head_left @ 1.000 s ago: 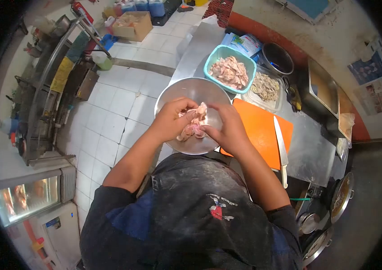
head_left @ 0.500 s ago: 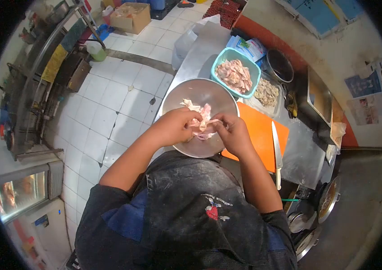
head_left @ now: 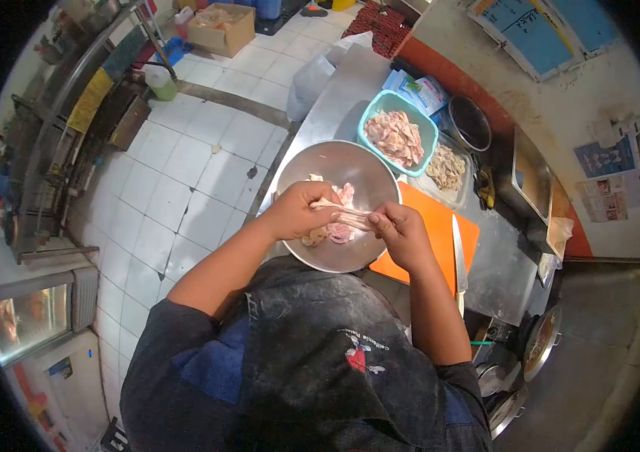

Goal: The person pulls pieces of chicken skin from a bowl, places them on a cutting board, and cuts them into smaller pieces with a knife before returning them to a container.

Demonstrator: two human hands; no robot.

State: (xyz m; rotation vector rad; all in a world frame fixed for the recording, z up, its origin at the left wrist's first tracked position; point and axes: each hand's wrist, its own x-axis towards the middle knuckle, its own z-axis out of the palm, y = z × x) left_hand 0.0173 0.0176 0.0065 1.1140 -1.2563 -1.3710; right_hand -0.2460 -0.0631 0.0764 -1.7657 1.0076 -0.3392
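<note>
A pale pink strip of raw meat (head_left: 351, 217), looking like poultry skin, is stretched taut between my two hands over a wide steel bowl (head_left: 337, 154). My left hand (head_left: 301, 209) is closed on one end, fingers curled round it. At the other end my right hand (head_left: 399, 227) pinches the strip between thumb and fingers. Below the strip, more raw pieces (head_left: 341, 233) lie in the bottom of the bowl, partly hidden by my hands.
Beyond the bowl, a turquoise tub (head_left: 367, 128) holds a heap of raw meat. A clear tray (head_left: 461, 197) with greyish pieces stands beside it. A knife (head_left: 459, 256) rests on the orange cutting board (head_left: 425, 218) to the right. Pans (head_left: 542, 343) stand at lower right.
My hands have moved apart sideways, pulling the strip into a taut line. It was bunched and folded between my fingers before. The view has shifted slightly.
</note>
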